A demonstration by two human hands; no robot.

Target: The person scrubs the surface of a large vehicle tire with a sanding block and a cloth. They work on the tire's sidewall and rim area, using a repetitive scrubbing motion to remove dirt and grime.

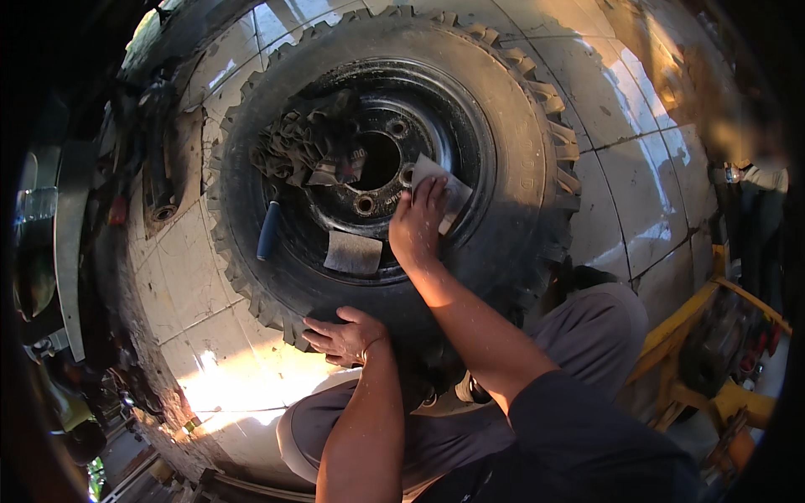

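Observation:
A large knobby tyre (524, 159) lies flat on its side, with a black steel wheel rim (457, 126) in it. My right hand (419, 226) presses a pale sheet of what looks like sandpaper (457, 194) against the rim, right of the hub hole. Its fingers lie over the sheet. My left hand (345, 335) rests on the tyre's near edge, fingers apart, with nothing in it. A second greyish sandpaper piece (353, 252) lies on the near part of the rim. A bundled dark rag (293, 142) sits on the rim's left side, above a blue-handled tool (269, 230).
Pale floor tiles (599, 193) surround the tyre, sunlit at the lower left. Dark metal parts (159, 159) lie along the left. A yellow metal frame (671, 335) stands at the right. My bent knees are close to the tyre's near side.

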